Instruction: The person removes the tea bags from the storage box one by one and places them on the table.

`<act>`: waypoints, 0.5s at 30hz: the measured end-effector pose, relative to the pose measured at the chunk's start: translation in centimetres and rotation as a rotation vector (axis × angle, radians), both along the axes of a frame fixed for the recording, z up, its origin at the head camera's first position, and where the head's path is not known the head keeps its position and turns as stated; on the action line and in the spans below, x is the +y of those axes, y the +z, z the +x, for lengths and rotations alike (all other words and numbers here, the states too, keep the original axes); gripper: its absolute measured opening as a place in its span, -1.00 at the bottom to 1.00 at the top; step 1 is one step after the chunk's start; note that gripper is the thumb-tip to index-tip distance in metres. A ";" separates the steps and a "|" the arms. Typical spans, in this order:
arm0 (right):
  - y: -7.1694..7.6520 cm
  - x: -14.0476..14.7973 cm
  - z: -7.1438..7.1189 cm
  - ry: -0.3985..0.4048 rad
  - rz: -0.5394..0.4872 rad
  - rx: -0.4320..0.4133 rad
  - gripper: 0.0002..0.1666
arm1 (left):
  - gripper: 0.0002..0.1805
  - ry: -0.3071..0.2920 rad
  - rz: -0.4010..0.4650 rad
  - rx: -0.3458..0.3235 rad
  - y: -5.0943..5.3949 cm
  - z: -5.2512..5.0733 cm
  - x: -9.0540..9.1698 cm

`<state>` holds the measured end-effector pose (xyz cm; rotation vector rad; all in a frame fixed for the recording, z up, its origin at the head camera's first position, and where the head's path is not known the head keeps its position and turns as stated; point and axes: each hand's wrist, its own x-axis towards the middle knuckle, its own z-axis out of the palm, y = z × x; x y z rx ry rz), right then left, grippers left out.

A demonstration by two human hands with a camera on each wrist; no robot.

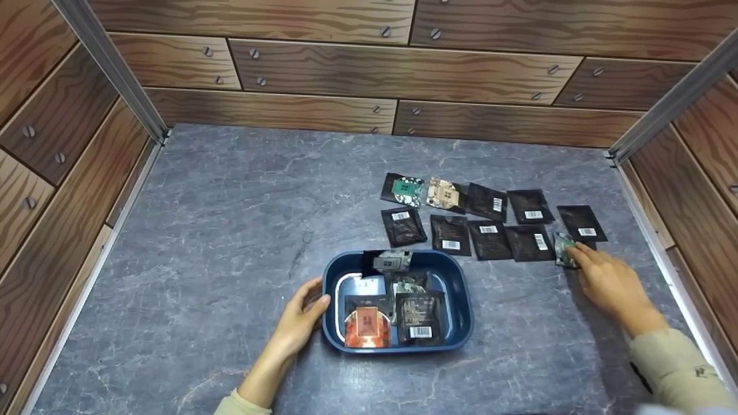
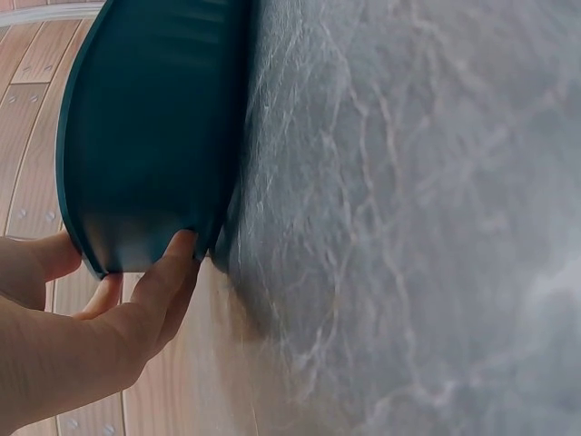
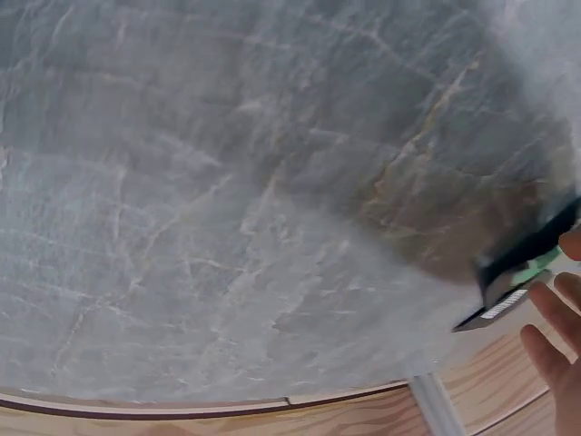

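My left hand (image 1: 298, 314) holds the near-left corner of a blue plastic container (image 1: 468, 305), its thumb at the rim and its fingers against the outer wall (image 2: 154, 118). Inside lie a red-orange sachet (image 1: 367, 323), a black sachet with a barcode (image 1: 420, 317) and a grey-patterned one (image 1: 408, 283) partly under it. Another grey-labelled sachet (image 1: 392, 262) leans against the far wall. Off to the right, my right hand (image 1: 614, 285) pinches a green-patterned sachet (image 1: 563, 251), tilted in the right wrist view and partly hidden by the fingers.
Several flat sachets lie in two rough rows beyond the container, among them a green-labelled one (image 1: 406, 190), a beige-labelled one (image 1: 444, 195) and a black one (image 1: 582, 223) near my right hand. Wood-patterned walls (image 1: 346, 69) enclose the grey marbled tabletop (image 1: 230, 230).
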<state>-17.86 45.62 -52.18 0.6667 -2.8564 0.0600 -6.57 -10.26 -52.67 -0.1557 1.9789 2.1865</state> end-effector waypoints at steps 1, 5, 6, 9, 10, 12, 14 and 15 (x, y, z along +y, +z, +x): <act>0.2 -0.3 0.2 0.009 0.000 0.014 -0.36 | -0.44 0.000 -0.001 0.001 0.0 0.0 0.0; 1.0 -1.6 0.7 0.068 -0.002 0.087 -0.41 | -0.44 0.000 -0.005 0.002 0.0 0.0 0.0; 1.3 -2.0 0.8 0.090 -0.005 0.106 -0.41 | -0.44 0.000 -0.005 0.002 0.0 0.0 0.0; 2.0 -3.2 1.1 0.154 -0.006 0.154 -0.39 | -0.44 -0.002 0.001 0.002 0.0 0.1 0.0; 2.2 -3.6 1.2 0.174 -0.004 0.161 -0.38 | -0.45 -0.004 0.005 0.003 0.0 0.1 0.0; 2.7 -4.5 1.4 0.210 0.004 0.170 -0.36 | -0.45 -0.009 0.013 0.010 0.0 0.1 0.0; 3.2 -5.4 1.6 0.242 0.016 0.173 -0.38 | -0.46 -0.013 0.017 0.019 0.0 0.1 0.0; 3.4 -5.9 1.8 0.256 0.017 0.176 -0.39 | -0.46 -0.015 0.019 0.023 0.0 0.1 0.1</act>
